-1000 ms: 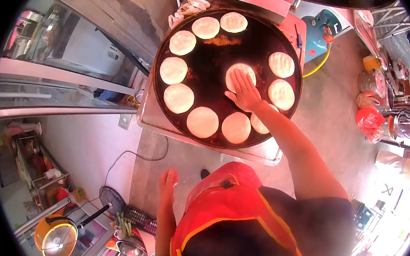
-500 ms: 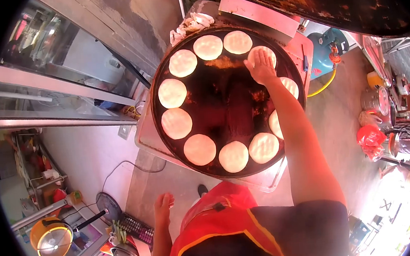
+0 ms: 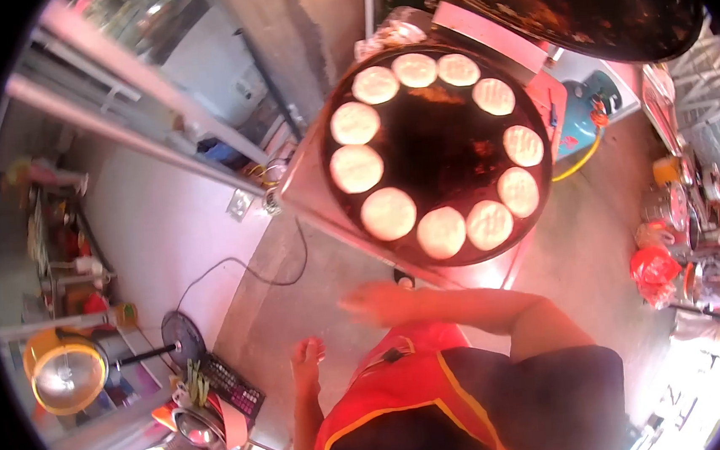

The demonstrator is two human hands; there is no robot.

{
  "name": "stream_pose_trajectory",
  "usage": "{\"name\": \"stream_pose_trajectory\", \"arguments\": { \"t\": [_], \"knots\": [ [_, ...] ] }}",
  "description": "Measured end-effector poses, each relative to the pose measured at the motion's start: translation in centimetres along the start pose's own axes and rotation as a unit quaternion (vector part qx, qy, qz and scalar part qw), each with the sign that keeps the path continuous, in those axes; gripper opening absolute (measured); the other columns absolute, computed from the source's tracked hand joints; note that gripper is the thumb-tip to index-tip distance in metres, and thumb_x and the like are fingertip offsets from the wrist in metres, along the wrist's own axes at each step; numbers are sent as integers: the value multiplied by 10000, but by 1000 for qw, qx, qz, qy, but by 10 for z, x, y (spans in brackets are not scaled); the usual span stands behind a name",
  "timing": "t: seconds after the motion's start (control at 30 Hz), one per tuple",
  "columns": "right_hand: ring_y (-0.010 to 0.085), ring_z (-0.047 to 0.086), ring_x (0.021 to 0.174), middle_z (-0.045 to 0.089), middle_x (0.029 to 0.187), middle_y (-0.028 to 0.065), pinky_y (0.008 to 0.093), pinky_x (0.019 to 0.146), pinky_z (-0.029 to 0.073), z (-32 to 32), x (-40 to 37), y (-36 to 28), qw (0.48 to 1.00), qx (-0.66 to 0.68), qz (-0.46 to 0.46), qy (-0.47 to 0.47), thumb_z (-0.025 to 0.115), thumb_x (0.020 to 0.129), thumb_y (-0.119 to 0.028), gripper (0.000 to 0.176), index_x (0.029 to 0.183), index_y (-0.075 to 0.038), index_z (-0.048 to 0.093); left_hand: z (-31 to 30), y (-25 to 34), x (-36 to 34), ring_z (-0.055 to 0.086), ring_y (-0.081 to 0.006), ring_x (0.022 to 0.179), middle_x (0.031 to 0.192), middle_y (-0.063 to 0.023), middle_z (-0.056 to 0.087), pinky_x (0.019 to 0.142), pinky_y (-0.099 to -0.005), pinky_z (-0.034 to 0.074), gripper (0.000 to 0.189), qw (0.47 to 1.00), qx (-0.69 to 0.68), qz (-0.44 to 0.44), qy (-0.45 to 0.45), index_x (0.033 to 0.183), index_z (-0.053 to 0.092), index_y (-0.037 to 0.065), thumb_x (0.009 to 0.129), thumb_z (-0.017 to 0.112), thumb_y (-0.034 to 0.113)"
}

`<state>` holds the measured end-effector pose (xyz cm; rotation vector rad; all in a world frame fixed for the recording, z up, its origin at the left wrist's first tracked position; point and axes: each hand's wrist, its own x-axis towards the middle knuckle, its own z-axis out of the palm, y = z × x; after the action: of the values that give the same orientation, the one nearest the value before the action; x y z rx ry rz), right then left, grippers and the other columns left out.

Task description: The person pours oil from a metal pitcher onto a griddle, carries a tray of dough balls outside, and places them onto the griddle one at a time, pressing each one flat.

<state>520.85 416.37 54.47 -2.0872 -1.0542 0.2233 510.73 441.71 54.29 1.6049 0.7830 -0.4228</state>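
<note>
A large round dark pan (image 3: 442,142) carries several pale flat dough rounds in a ring near its rim. Finger-like dents mark some of them, such as the upper right round (image 3: 494,96). My right hand (image 3: 377,304) is in front of the red apron, below the pan's near edge and apart from it; motion blurs its fingers. Lower left, my left hand (image 3: 308,354) hangs beside the apron, touching nothing visible, its fingers too small and blurred to read clearly.
The dark raised lid (image 3: 579,5) hangs at the upper right, with a teal gas cylinder (image 3: 580,115) beneath it. A yellow lamp (image 3: 67,371) stands lower left near a black crate (image 3: 229,392). A cable crosses the floor.
My right hand has left the upper right dough round and swung down and left, toward my body. The pan now appears farther right as the view shifted. My left hand has barely moved.
</note>
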Motion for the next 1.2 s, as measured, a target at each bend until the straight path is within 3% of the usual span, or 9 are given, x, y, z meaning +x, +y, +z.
{"name": "stream_pose_trajectory", "arguments": {
  "t": [0.1,0.33,0.57,0.67,0.8,0.93,1.0,1.07,1.2],
  "knots": [
    [359,542,1033,552,1162,178,414,837,462,58,21,-71,988,30,-44,-142,562,865,-266,442,1220,-19,473,-52,-53,-39,576,-132,813,922,-60,626,721,-266,461,252,998,-47,19,24,1003,597,8,911,540,236],
    [347,542,1068,568,1145,200,409,881,453,223,78,-244,970,57,-105,-212,572,859,-245,405,1179,-5,506,-201,-235,-174,547,-105,761,833,-28,601,688,-265,458,278,956,-123,94,250,992,603,10,895,555,266],
    [336,552,1067,581,1123,203,375,910,447,422,86,-483,834,147,-350,-401,600,842,-163,409,1197,15,503,-324,-376,-350,564,-129,781,841,-48,614,699,-270,460,308,822,-242,63,512,1008,593,-5,896,545,277],
    [264,591,1021,575,1156,180,334,888,459,478,98,-571,783,176,-370,-469,611,832,-120,426,1222,7,496,-366,-419,-394,585,-138,807,857,-69,628,703,-279,467,299,731,-338,89,585,1030,594,5,894,544,267],
    [147,541,1052,557,1145,70,261,908,436,594,127,-682,706,351,-187,-586,539,901,-110,403,1264,36,444,-429,-479,-449,595,-135,859,969,-58,623,760,-292,480,285,611,-453,139,634,1085,560,27,915,533,254],
    [195,554,1026,552,1126,131,301,887,463,725,150,-811,620,436,14,-652,539,902,-141,397,1231,55,440,-514,-543,-504,596,-146,890,1018,-70,612,770,-282,491,266,507,-497,150,689,1099,545,22,922,516,218],
    [194,557,1003,553,1097,124,298,863,472,801,151,-862,574,437,33,-691,540,899,-143,371,1202,50,450,-575,-572,-530,596,-155,894,1023,-75,600,779,-291,501,274,448,-532,119,708,1116,520,14,920,518,205],
    [205,566,975,556,1069,121,328,867,470,871,140,-902,584,414,78,-694,509,913,-132,296,1164,18,463,-646,-629,-542,573,-192,951,1021,-93,555,817,-318,494,298,351,-603,148,701,1148,472,3,908,525,172],
    [202,569,969,555,1066,119,317,845,478,949,135,-946,586,359,135,-714,513,912,-137,298,1165,12,460,-772,-745,-553,557,-191,885,989,-76,542,790,-340,463,315,300,-617,49,726,1136,488,13,880,550,186]
  ]
}}
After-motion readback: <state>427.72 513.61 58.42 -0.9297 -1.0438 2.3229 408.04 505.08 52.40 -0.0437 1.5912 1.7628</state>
